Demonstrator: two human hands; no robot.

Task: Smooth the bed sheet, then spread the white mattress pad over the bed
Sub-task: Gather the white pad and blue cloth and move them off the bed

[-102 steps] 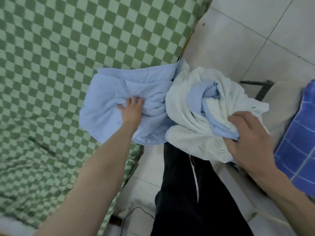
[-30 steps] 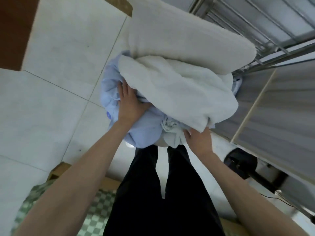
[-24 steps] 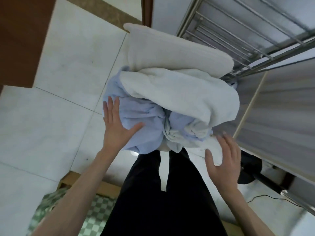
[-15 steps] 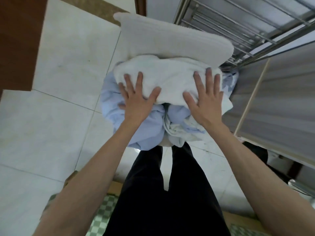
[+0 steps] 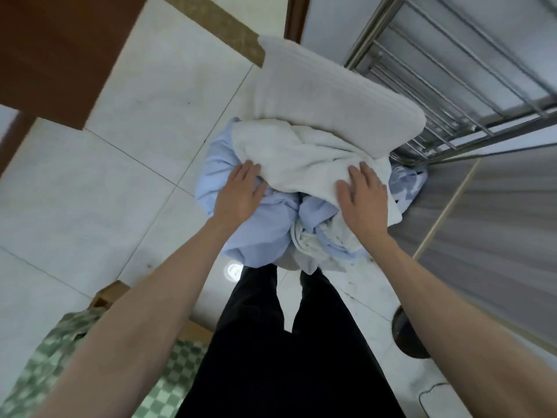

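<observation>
A pile of bedding stands in front of me. A thick, ribbed white folded pad lies on top, a crumpled white cloth below it, and a bunched light blue cloth underneath. My left hand rests on the blue cloth, its fingertips at the white cloth's edge. My right hand lies flat on the white cloth with the fingers spread. Neither hand grips anything. A corner of the green checked bed sheet shows at the lower left, behind my legs.
A metal rack stands at the upper right and a grey wood-grain cabinet at the right. A brown door is at the upper left. The wooden bed frame corner and a dark round base sit on the white tiled floor.
I carried the bundle from the bed to this spot and let it go. Both hands then pressed on top of the white cloth and have slid back toward me.
</observation>
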